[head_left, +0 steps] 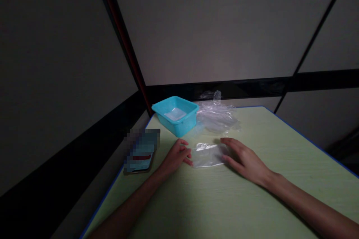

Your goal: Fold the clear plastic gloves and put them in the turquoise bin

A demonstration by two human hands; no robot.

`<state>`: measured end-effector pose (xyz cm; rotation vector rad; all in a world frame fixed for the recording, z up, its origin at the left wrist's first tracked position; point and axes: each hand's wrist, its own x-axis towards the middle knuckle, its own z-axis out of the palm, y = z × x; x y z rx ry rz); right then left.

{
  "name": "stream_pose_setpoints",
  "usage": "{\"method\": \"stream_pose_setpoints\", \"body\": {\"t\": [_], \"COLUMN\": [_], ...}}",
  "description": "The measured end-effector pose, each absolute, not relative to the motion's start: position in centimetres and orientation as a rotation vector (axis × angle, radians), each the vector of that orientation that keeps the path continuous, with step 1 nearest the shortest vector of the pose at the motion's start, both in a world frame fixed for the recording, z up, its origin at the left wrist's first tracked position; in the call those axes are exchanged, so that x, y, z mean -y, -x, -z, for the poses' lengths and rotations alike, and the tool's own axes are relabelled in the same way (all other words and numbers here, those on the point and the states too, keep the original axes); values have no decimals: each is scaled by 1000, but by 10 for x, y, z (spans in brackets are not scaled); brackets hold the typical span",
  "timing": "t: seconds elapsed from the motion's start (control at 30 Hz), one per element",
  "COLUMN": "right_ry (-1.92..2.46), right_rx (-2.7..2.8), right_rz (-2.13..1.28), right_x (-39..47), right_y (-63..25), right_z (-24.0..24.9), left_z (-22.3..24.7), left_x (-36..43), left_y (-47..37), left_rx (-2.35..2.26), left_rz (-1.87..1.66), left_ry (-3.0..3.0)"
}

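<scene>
A clear plastic bag (209, 155) lies flat on the table between my two hands. My left hand (177, 155) is at its left end, fingers apart and slightly curled, the tips at the bag's edge. At the right end, my right hand (244, 160) has thumb and fingers spread, with the fingertips over or touching that end. Whether either hand presses on the plastic I cannot tell. Behind the bag stands a turquoise plastic basket (183, 127) with a flat, whitish clear item (175, 114) inside it. Right of the basket lies a loose heap of clear plastic bags (217, 117).
The pale green table (196, 201) has a blue edge. A phone-like device (143, 153), partly blurred out, lies near the left edge. Grey wall panels (210, 26) with dark strips rise behind the table and on the left.
</scene>
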<state>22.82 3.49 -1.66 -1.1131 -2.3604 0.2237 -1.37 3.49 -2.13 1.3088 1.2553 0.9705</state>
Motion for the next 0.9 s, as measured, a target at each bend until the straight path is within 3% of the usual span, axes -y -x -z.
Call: {"method": "stream_pose_setpoints", "body": {"t": [0.23, 0.9], "right_ry": [1125, 1221], "right_rx": [2698, 2623], "right_rz": [-13, 95], "right_x": [-35, -38], "right_y": [-227, -230], "right_z": [32, 47], "left_z": [23, 17], "left_x": [-37, -33], "left_y": [14, 11], "left_rx": [-1236, -1321], "left_rz": [-972, -921], "left_ry": [-1284, -1327]}}
